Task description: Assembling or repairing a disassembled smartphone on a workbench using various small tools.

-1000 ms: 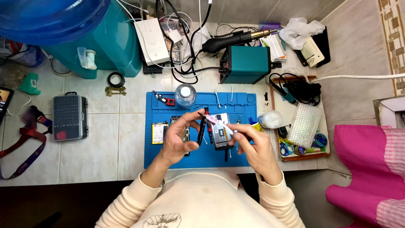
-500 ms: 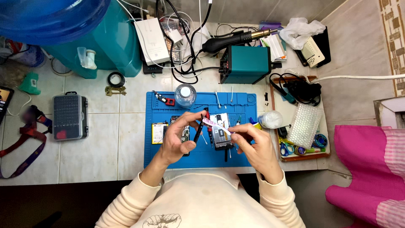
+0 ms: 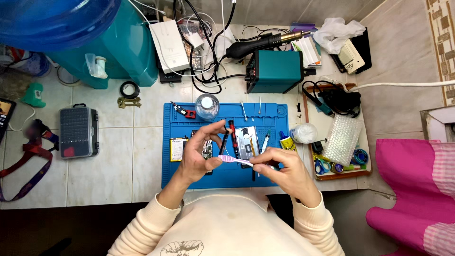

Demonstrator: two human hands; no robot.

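Observation:
Both hands hover over a blue work mat (image 3: 270, 114) on a tiled counter. My left hand (image 3: 199, 156) holds a small dark circuit board (image 3: 207, 150) between thumb and fingers. My right hand (image 3: 279, 168) grips a pink toothbrush (image 3: 234, 160) by its handle, the brush head pointing left and touching the board. An opened phone body (image 3: 247, 140) lies on the mat just beyond the hands, with a black pen-like tool (image 3: 223, 141) and a red-tipped tool (image 3: 232, 130) beside it. A flat battery (image 3: 176, 149) lies on the mat to the left.
A small clear bottle (image 3: 207, 105) stands at the mat's far edge. A teal soldering station (image 3: 275, 71) with a hot-air handle and cables sits behind. A grey bit case (image 3: 78, 131) lies left. A tray (image 3: 365, 163) with bubble wrap, scissors and tape is right.
The toothbrush has swung from pointing up over the phone to lying level, its head now against the board in my left hand. Both hands have drawn a little nearer to me.

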